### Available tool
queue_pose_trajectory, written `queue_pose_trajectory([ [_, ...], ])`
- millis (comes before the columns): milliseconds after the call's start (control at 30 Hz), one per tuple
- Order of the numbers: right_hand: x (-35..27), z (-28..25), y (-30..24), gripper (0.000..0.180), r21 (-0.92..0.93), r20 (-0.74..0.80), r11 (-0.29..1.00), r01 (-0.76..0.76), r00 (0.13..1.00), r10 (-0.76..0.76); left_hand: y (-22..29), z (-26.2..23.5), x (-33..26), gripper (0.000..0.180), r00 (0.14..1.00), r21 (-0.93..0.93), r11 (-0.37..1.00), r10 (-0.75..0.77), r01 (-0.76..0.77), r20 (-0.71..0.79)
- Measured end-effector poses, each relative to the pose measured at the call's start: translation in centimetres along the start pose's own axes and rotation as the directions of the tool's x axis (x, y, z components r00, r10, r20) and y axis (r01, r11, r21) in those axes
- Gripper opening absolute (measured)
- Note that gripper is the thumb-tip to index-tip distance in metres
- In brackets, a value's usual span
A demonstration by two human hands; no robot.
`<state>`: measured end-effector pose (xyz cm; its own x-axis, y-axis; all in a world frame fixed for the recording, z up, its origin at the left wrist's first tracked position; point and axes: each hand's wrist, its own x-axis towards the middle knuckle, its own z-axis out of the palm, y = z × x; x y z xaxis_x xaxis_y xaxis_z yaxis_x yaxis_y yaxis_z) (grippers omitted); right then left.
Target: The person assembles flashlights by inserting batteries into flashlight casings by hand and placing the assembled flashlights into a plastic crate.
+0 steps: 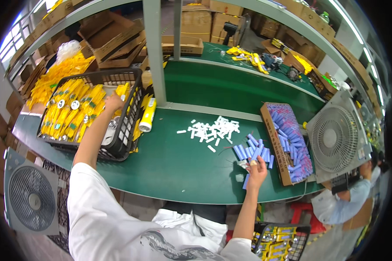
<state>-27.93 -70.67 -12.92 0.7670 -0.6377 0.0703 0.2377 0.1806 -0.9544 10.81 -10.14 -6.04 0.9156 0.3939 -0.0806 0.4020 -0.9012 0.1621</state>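
Note:
My left hand (114,102) reaches into a black plastic basket (130,114). Its fingers are bent closed around the end of a yellow plastic housing (123,90), though the fingertips are partly hidden. More yellow housings (72,108), some with small green boards and round silver parts, fill the basket's left side. On the right, my right hand (258,172) pinches a blue cylindrical battery cell (255,153) above a loose heap of cells (244,151). White small strips (215,129) lie scattered on the green tabletop (174,161) between my hands.
A cardboard box (278,158) of blue cells leans by a fan (333,137) at right. A yellow-and-white flashlight (148,115) stands beside the basket. Another fan (32,193) is at lower left. A basket of yellow parts (276,245) sits below; a co-worker (346,200) is at far right.

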Motion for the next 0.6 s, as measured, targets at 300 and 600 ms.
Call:
queue_pose_trajectory([
  [300, 0.8, -0.9, 0.8, 0.037, -0.031, 0.039, 0.996, 0.087, 0.996, -0.086, -2.5, -9.0, -5.9, 0.057, 0.964, -0.087, 0.973, 0.194, -0.212, -0.180],
  [600, 0.5, -1.6, 0.7, 0.038, -0.063, 0.016, 0.994, 0.091, 0.996, -0.091, 5.0, -19.4, -24.9, 0.039, 0.748, -0.460, 0.590, 0.555, -0.663, -0.365],
])
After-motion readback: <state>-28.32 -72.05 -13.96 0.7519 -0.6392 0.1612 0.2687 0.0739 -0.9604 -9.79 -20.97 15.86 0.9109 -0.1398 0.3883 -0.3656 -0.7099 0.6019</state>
